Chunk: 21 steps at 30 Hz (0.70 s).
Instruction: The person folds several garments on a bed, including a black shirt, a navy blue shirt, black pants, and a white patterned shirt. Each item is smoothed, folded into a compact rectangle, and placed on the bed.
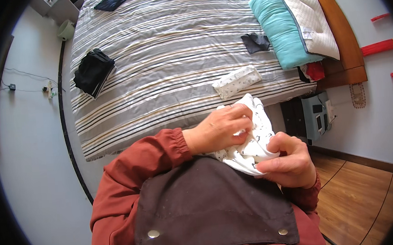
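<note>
A bunched white printed cloth garment (257,142) hangs between my two hands, close in front of the dark apron on my chest. My left hand (222,125) pinches its upper left part, with the fingers curled into the fabric. On the other side, my right hand (290,162) grips the lower edge between thumb and fingers. The garment's exact kind is hard to tell in its folds. Just beyond it on the bed lies a folded white printed cloth (237,82) in a similar pattern.
The striped bed (165,66) holds folded black clothes (94,72), a small dark folded cloth (255,42) and navy clothing (115,0). A turquoise quilt (280,28) and white pillow (312,22) lie by the wooden headboard (337,17). A nightstand (314,114) with a phone stands right.
</note>
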### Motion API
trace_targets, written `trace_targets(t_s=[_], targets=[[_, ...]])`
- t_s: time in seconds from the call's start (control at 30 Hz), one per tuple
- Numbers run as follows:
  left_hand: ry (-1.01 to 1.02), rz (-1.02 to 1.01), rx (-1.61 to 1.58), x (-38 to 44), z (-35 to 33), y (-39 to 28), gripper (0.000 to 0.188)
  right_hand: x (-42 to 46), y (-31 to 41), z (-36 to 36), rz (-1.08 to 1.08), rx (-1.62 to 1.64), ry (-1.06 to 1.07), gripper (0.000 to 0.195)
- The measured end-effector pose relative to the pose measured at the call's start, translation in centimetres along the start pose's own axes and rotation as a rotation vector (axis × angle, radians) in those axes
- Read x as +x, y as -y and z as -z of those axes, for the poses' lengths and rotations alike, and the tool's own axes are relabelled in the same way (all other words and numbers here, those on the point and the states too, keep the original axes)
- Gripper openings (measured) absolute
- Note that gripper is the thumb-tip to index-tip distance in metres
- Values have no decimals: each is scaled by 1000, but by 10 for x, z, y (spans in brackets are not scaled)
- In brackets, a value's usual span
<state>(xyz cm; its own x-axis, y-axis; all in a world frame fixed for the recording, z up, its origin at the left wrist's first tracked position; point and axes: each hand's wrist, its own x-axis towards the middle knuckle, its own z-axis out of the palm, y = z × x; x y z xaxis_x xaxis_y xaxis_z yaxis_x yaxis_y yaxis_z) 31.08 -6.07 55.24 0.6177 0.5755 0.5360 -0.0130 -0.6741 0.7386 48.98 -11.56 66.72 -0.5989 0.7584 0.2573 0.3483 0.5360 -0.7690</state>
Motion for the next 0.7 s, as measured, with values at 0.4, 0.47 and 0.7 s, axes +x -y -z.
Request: trace_targets(t_s=[0.4, 0.47, 0.7], targets=[[-134, 4, -6, 12, 42, -2, 14, -15, -4, 13, -176, -153, -254, 27], [-79, -57, 57, 6, 41, -3, 16, -16, -3, 16, -185, -158, -250, 28], [117, 63, -86, -1, 40, -25, 20, -19, -6, 16, -233, -145, -291, 28]])
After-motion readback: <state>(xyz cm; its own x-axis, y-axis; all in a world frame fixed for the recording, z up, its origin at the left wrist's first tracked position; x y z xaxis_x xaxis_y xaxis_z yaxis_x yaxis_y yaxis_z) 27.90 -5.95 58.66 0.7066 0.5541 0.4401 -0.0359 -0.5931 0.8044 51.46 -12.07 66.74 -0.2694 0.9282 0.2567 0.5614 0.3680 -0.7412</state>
